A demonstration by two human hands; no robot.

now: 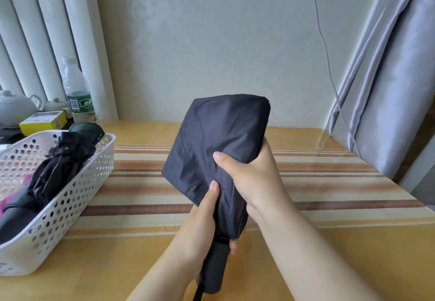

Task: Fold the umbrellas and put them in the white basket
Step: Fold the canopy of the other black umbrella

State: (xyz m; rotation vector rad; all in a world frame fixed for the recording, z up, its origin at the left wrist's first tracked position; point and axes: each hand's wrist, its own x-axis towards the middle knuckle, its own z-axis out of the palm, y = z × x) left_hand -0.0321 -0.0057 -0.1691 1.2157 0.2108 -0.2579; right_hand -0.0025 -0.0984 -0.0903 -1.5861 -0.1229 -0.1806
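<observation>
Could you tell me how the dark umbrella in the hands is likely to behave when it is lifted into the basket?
The umbrella canopy looks floppy: its loose, creased cloth may billow open. The handle seems stiff, so the left hand can probably steer it. Both hands grip it.

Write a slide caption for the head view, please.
Both hands grip a dark folding umbrella over the striped table, beside the white basket.

**Dark umbrella half-bundled, 2 more already binned**

The dark grey umbrella (pixel 219 145) is up off the tabletop, canopy collapsed but loose and baggy, black handle pointing down toward the near edge. The white basket (pixel 58 206), perforated plastic, sits at the left edge holding 2 folded black umbrellas (pixel 63 166) lying lengthwise, one strapped up.
</observation>
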